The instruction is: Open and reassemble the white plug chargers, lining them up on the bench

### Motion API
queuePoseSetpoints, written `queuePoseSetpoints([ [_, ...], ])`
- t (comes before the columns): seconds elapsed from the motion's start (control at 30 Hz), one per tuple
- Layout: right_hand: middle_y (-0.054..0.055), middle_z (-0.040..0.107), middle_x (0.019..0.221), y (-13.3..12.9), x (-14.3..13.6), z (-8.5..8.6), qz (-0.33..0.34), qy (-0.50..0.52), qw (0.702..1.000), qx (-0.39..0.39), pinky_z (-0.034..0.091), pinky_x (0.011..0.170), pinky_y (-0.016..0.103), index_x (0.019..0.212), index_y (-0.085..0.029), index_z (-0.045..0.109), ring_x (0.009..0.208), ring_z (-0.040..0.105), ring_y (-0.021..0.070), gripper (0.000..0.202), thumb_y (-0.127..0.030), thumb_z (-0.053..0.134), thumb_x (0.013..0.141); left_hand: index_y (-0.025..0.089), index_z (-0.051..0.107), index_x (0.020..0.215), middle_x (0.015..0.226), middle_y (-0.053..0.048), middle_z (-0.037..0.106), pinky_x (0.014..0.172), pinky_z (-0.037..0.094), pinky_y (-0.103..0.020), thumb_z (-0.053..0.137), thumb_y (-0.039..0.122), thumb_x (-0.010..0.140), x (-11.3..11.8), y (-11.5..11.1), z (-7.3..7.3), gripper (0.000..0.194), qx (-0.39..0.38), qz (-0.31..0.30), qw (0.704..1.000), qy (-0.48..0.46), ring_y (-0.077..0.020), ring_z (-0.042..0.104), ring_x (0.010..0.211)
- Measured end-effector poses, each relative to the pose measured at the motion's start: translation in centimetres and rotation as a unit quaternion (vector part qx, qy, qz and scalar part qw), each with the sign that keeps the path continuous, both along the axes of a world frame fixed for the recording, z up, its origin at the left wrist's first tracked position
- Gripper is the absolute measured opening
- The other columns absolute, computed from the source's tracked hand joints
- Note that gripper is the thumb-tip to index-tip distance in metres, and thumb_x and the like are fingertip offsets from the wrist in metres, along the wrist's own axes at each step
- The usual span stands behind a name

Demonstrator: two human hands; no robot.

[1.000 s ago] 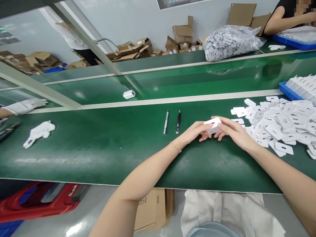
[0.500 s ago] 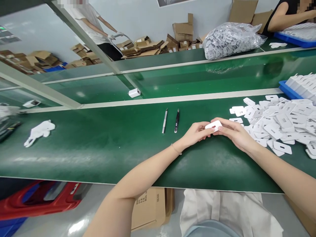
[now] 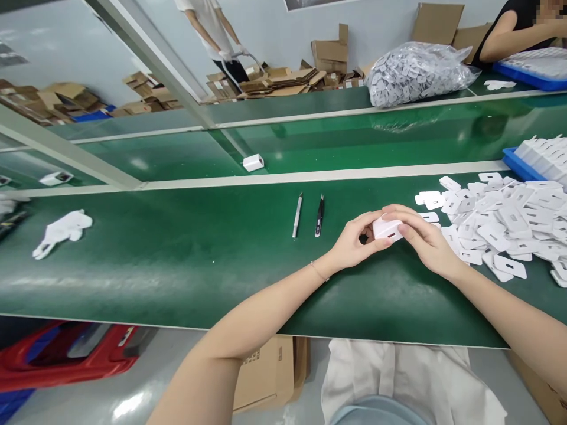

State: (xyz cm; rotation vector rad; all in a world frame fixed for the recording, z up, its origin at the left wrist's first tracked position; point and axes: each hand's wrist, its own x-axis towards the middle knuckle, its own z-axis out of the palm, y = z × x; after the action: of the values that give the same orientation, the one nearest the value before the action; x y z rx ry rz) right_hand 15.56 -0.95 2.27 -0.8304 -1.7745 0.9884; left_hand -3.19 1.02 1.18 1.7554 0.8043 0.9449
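A long green table [image 3: 177, 265] runs across the whole view, its near edge just in front of the person's lap. A pale rail [image 3: 323, 176] follows its far edge, and beyond the rail lies a green belt [image 3: 354, 144]. A heap of flat white plates [image 3: 505, 218] covers the far right part of the table, many of them slotted and overlapping. Past the belt, a clear plastic bag [image 3: 416, 74] full of small white pieces rests on another green surface. Behind the heap, at the table's far edge, is a blue tray [image 3: 522, 165] with rows of white parts.

The person's left hand [image 3: 354, 242] and right hand [image 3: 427, 242] come together over the right half of the table, between its near and far edges. Both pinch the same white block [image 3: 386, 229]: the left thumb presses the near side toward the left end, and the right thumb sits at the right end with the fingers curved over the far side.

A white glove [image 3: 66, 229] lies near the table's left end. Black tweezers [image 3: 319, 216] and a slim silver tool [image 3: 297, 216] lie side by side, apart, toward the far edge, left of the hands. The block, just left of the heap, is tilted, with a dark slot facing the near edge. A similar white box [image 3: 253, 163] sits on the belt, just beyond the rail.
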Motion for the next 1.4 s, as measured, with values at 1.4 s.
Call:
queuePoseSetpoints([
  [1.4, 0.007, 0.055, 0.125, -0.3, -0.1, 0.9, -0.017, -0.014, 0.995, -0.101, 0.056, 0.084, 0.037, 0.123, -0.028, 0.059, 0.090, 0.062, 0.0176, 0.040, -0.051, 0.051, 0.091, 0.012, 0.059, 0.106, 0.081, -0.003, 0.058, 0.050, 0.042, -0.021, 0.071, 0.062, 0.069, -0.3, 0.8, 0.3, 0.064, -0.156, -0.034, 0.986, -0.055, -0.0086, 0.049, 0.059],
])
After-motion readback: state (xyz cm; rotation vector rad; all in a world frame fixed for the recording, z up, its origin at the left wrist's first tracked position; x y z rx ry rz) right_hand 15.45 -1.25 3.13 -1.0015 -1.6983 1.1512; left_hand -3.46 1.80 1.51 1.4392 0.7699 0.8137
